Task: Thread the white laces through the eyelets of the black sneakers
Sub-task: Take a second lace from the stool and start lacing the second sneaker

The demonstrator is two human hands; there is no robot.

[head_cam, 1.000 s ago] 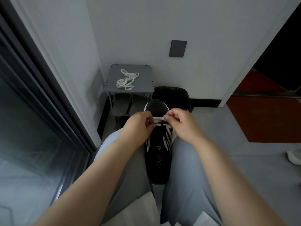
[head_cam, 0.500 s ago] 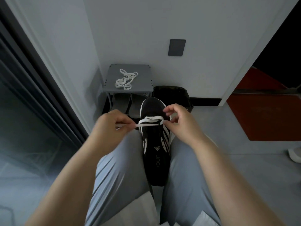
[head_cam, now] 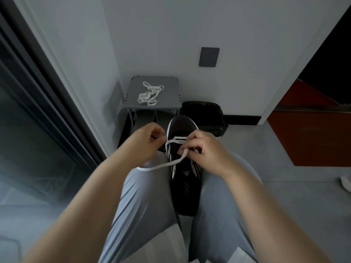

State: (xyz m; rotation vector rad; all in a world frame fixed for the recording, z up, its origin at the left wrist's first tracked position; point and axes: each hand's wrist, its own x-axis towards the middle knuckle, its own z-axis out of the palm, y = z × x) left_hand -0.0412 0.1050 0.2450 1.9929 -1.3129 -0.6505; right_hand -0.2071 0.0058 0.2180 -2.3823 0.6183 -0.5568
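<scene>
two hands work over one black sneaker (head_cam: 185, 188), wedged toe-outward between the person's knees. the right hand (head_cam: 207, 151) has its fingers (head_cam: 190, 146) clamped on the white lace (head_cam: 161, 165) at the eyelets, the slack trailing across the left thigh. the left hand (head_cam: 146, 142) is curled beside the toe; whether it grips the lace, cannot tell. a second lace (head_cam: 150, 94) lies on a grey shelf (head_cam: 171, 95) beyond.

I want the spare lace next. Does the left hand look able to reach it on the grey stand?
Probably yes: the spare lace lies uncovered on the stand, straight ahead of the left hand, nothing between them.
</scene>
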